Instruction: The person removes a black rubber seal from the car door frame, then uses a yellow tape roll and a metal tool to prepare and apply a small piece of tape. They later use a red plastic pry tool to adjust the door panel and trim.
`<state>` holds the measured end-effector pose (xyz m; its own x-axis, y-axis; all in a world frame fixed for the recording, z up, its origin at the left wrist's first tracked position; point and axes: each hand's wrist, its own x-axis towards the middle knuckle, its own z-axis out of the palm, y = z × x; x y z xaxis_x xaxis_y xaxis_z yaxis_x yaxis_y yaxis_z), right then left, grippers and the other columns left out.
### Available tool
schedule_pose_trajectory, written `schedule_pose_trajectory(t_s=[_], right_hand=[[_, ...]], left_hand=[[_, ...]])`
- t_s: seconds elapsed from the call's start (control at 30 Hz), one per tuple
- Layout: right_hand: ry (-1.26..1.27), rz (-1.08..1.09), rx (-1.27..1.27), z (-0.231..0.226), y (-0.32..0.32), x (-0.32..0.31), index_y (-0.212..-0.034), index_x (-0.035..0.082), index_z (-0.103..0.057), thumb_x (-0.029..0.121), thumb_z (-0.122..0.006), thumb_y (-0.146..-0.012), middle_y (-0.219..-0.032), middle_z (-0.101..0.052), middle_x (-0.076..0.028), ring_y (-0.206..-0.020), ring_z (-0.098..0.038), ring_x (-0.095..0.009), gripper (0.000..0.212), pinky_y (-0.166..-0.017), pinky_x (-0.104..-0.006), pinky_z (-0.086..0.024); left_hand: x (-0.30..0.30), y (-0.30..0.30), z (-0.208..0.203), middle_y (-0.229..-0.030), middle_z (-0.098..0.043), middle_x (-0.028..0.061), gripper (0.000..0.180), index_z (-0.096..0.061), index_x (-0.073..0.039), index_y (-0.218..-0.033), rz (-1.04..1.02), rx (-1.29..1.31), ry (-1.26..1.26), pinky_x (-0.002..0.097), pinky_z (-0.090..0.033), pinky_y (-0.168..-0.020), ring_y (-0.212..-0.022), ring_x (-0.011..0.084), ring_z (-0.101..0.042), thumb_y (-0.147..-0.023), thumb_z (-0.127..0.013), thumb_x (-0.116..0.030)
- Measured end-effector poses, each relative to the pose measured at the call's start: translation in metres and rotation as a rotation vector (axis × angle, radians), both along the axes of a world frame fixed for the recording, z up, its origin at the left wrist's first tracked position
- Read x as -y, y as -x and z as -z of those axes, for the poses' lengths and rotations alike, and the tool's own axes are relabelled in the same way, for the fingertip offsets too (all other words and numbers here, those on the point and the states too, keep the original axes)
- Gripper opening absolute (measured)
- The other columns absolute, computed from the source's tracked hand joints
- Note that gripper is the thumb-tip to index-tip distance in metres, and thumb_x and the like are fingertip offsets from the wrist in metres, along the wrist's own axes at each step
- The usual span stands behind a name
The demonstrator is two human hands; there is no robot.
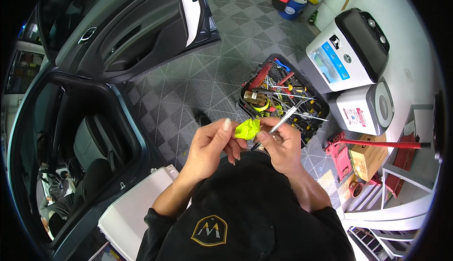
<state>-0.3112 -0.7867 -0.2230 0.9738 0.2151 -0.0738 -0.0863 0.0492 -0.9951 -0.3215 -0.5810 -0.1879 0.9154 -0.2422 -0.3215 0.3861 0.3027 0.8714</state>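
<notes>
Crumpled yellow-green piece (247, 128), creased, angular, between both hands; left hand (210, 145) loosely curled at its left edge, whether gripping cannot be told; right hand (286, 145) grasping a slim silver tool (285, 118), fingertips beside the piece; beyond the grip, black crate (325, 106) of jumbled tools, near edge partly hidden by the right hand; below, dark shirt (236, 192) with gold-edged shield badge (209, 230), lettered; left, open car door (141, 34); right, two white-and-dark appliances (349, 53), one blue-labelled, one red-labelled.
</notes>
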Motion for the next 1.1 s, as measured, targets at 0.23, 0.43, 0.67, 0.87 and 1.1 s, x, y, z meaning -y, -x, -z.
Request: schedule_pose_trajectory(t_s=[0.23,0.43,0.67,0.87,1.1], right_hand=[[0.102,-0.116,0.138,-0.008,-0.009,-0.001,-0.129,-0.003,-0.065,0.014,-0.073,-0.096,-0.081,-0.07,-0.005,-0.074,-0.065,-0.01,0.038,-0.072,-0.0267,-0.052],[0.018,-0.159,0.146,-0.014,-0.008,0.005,-0.124,-0.007,-0.064,0.014,-0.073,-0.097,-0.084,-0.067,-0.009,-0.076,-0.062,-0.012,0.036,-0.069,-0.0272,-0.05],[0.047,-0.075,0.134,-0.022,-0.008,0.007,-0.107,-0.002,-0.072,0.021,-0.074,-0.096,-0.078,-0.072,-0.006,-0.071,-0.067,-0.013,0.025,-0.068,-0.0286,-0.05],[0.042,-0.089,0.105,-0.019,-0.006,0.013,-0.11,-0.008,-0.065,0.017,-0.075,-0.097,-0.089,-0.069,-0.01,-0.079,-0.065,-0.014,0.029,-0.073,-0.0277,-0.053],[0.038,-0.232,0.083,-0.021,-0.026,0.022,-0.101,-0.002,-0.07,0.023,-0.075,-0.095,-0.087,-0.071,-0.007,-0.079,-0.066,-0.014,0.026,-0.072,-0.0288,-0.051]], left_hand=[[-0.001,0.006,0.001,-0.102,-0.07,0.0099,0.025,-0.063,0.004,-0.122,-0.053,0.08,-0.018,0.0276,-0.06,-0.073,-0.091,0.0165,-0.07,-0.104,-0.061,-0.013],[0.004,0.001,0.007,-0.122,-0.063,0.0153,0.037,-0.064,0.004,-0.126,-0.157,0.459,-0.12,0.0309,-0.061,-0.092,-0.113,0.0215,-0.066,-0.091,-0.071,0.008],[0.007,-0.001,0.007,-0.125,-0.061,0.0162,0.037,-0.066,0.003,-0.124,-0.117,0.494,-0.113,0.0309,-0.061,-0.093,-0.114,0.0222,-0.065,-0.088,-0.073,0.009],[0.016,0.001,0.0,-0.115,-0.067,0.0129,0.047,-0.065,0.0,-0.13,-0.124,0.417,-0.09,0.0312,-0.061,-0.09,-0.105,0.0196,-0.069,-0.086,-0.079,0.004],[0.01,-0.003,-0.005,-0.096,-0.072,0.0083,0.062,-0.06,-0.001,-0.132,0.103,0.516,-0.409,0.0276,-0.061,-0.078,-0.086,0.015,-0.074,-0.079,-0.09,-0.01]])
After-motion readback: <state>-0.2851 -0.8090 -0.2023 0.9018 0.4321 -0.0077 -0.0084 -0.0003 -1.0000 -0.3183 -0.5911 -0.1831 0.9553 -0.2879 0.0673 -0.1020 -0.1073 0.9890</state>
